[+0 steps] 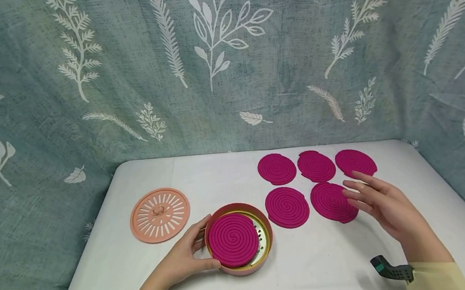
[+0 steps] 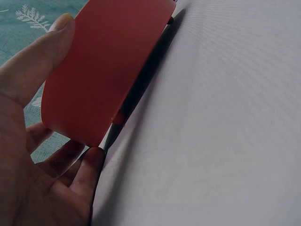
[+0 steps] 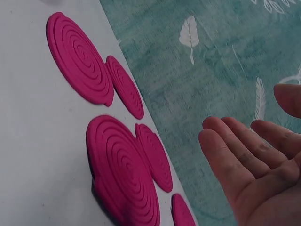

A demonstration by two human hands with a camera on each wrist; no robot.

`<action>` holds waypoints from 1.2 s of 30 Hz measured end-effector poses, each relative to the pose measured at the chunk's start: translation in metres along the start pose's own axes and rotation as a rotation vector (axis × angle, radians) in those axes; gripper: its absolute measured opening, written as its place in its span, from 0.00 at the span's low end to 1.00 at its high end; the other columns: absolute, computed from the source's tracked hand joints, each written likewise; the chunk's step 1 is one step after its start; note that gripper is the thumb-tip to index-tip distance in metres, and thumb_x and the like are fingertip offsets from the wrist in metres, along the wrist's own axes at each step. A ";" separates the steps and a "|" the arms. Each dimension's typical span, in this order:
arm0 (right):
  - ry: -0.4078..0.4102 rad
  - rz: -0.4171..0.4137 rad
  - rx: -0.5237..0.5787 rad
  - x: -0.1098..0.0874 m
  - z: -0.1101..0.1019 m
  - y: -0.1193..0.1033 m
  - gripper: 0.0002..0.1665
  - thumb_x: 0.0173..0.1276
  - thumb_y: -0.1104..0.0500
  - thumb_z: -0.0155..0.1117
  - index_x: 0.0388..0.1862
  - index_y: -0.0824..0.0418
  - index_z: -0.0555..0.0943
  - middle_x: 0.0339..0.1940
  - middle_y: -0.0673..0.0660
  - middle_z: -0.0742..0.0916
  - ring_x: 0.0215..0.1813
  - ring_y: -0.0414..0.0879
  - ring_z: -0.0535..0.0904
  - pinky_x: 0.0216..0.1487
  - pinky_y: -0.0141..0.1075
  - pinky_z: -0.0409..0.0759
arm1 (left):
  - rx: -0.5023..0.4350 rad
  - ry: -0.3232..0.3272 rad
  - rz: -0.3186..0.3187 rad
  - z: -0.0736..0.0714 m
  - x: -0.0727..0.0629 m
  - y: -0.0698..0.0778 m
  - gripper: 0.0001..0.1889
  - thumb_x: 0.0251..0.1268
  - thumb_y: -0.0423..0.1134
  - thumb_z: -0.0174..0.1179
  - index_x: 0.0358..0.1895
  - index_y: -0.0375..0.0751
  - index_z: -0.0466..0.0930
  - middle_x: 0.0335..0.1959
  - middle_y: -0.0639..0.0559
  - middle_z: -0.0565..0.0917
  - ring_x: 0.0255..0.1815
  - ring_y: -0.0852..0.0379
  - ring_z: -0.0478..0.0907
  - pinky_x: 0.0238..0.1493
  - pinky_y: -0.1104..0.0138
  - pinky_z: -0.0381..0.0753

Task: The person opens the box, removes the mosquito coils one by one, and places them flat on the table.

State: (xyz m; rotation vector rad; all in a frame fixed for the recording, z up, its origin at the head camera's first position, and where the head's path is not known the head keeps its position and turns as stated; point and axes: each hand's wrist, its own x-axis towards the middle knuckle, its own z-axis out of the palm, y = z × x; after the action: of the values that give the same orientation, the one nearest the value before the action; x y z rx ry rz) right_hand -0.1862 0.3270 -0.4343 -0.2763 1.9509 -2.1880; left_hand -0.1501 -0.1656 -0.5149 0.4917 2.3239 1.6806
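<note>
My left hand (image 1: 193, 252) grips the side of a round salmon-pink mosquito coil holder (image 1: 270, 246), thumb at the near side and fingers at the far side. Inside lies a magenta mosquito coil (image 1: 233, 239), to the left, with part of the perforated floor showing at its right. The left wrist view shows the holder's smooth outer wall (image 2: 108, 61) and small feet under it. My right hand (image 1: 388, 208) hovers above the table's right part, fingers extended and spread, with nothing held. Nearest to it are one front-row coil (image 1: 331, 203) and one back-row coil (image 1: 355, 162).
More magenta coils (image 1: 287, 207) lie flat in two rows right of the holder. A slotted salmon-pink lid (image 1: 160, 215) with a small central knob lies at the left. The white table (image 1: 315, 269) meets a leaf-patterned teal cloth (image 1: 229, 116) behind it.
</note>
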 end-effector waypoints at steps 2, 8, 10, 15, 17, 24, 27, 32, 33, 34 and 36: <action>-0.007 0.004 -0.039 0.004 0.007 -0.004 0.34 0.80 0.59 0.49 0.79 0.64 0.53 0.64 0.50 0.79 0.62 0.46 0.79 0.61 0.37 0.78 | 0.006 0.001 -0.012 0.000 0.000 0.000 0.59 0.41 0.47 0.82 0.79 0.54 0.53 0.73 0.52 0.65 0.71 0.53 0.65 0.69 0.69 0.69; -0.060 0.017 -0.129 0.017 0.028 -0.011 0.35 0.80 0.59 0.50 0.79 0.68 0.51 0.63 0.51 0.79 0.61 0.49 0.79 0.61 0.39 0.79 | 0.021 0.006 -0.016 0.000 0.000 -0.004 0.60 0.39 0.49 0.82 0.79 0.53 0.53 0.73 0.54 0.64 0.71 0.54 0.65 0.69 0.70 0.68; -0.088 0.018 -0.151 0.022 0.035 -0.012 0.36 0.80 0.58 0.50 0.78 0.70 0.51 0.63 0.51 0.79 0.62 0.51 0.78 0.61 0.40 0.78 | 0.026 0.010 -0.018 0.000 0.000 -0.004 0.61 0.39 0.50 0.82 0.79 0.54 0.53 0.73 0.55 0.65 0.71 0.55 0.65 0.68 0.70 0.68; -0.118 0.050 -0.221 0.035 0.057 -0.009 0.36 0.79 0.55 0.53 0.77 0.69 0.55 0.66 0.59 0.76 0.64 0.56 0.76 0.62 0.42 0.78 | 0.026 0.013 -0.016 0.000 0.000 -0.003 0.61 0.38 0.51 0.82 0.79 0.54 0.54 0.72 0.55 0.65 0.70 0.56 0.66 0.68 0.71 0.69; -0.128 0.069 -0.239 0.039 0.066 -0.007 0.36 0.78 0.53 0.55 0.77 0.67 0.57 0.68 0.63 0.74 0.64 0.56 0.76 0.62 0.42 0.79 | 0.022 0.011 -0.017 0.000 0.000 -0.003 0.61 0.38 0.51 0.82 0.79 0.55 0.54 0.72 0.55 0.65 0.70 0.56 0.66 0.68 0.71 0.69; -0.187 0.125 -0.214 0.051 0.096 0.002 0.35 0.75 0.52 0.59 0.76 0.62 0.62 0.68 0.64 0.75 0.66 0.61 0.73 0.62 0.42 0.79 | 0.006 -0.003 -0.013 0.000 0.000 -0.003 0.60 0.39 0.50 0.82 0.79 0.54 0.53 0.72 0.54 0.66 0.70 0.56 0.66 0.68 0.70 0.69; -0.215 0.144 -0.208 0.053 0.107 0.003 0.35 0.74 0.52 0.60 0.75 0.62 0.63 0.69 0.66 0.74 0.66 0.62 0.73 0.63 0.42 0.79 | 0.002 -0.004 -0.001 0.000 0.001 -0.004 0.60 0.40 0.49 0.82 0.79 0.52 0.53 0.72 0.53 0.66 0.70 0.54 0.66 0.68 0.70 0.69; -0.262 0.159 -0.226 0.058 0.123 0.007 0.36 0.74 0.52 0.61 0.75 0.63 0.63 0.69 0.68 0.73 0.65 0.61 0.74 0.63 0.44 0.79 | 0.001 -0.001 0.000 -0.001 0.001 -0.005 0.60 0.40 0.49 0.82 0.79 0.52 0.53 0.72 0.54 0.66 0.70 0.55 0.66 0.68 0.70 0.69; -0.268 0.163 -0.224 0.059 0.125 0.008 0.35 0.74 0.52 0.61 0.75 0.63 0.64 0.68 0.68 0.73 0.66 0.61 0.74 0.63 0.44 0.79 | 0.000 -0.001 -0.004 -0.001 0.001 -0.005 0.60 0.40 0.49 0.82 0.79 0.52 0.53 0.72 0.55 0.66 0.70 0.56 0.66 0.68 0.70 0.69; -0.276 0.165 -0.225 0.060 0.128 0.009 0.35 0.74 0.53 0.61 0.74 0.63 0.64 0.68 0.68 0.74 0.66 0.61 0.73 0.63 0.45 0.79 | 0.001 0.001 -0.005 -0.001 0.001 -0.005 0.60 0.40 0.49 0.82 0.79 0.52 0.53 0.71 0.55 0.66 0.70 0.56 0.66 0.68 0.70 0.69; -0.289 0.170 -0.229 0.062 0.134 0.010 0.34 0.74 0.54 0.61 0.74 0.63 0.65 0.67 0.67 0.75 0.66 0.61 0.74 0.63 0.45 0.79 | 0.003 0.001 -0.008 -0.001 0.002 -0.005 0.60 0.39 0.49 0.82 0.79 0.53 0.53 0.71 0.56 0.66 0.70 0.57 0.66 0.68 0.70 0.69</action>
State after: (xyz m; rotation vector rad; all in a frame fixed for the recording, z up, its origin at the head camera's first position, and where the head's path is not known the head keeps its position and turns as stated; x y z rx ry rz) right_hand -0.2100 0.1807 -0.4288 -0.4181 1.9770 -1.7153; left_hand -0.1525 -0.1671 -0.5192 0.4811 2.3263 1.6750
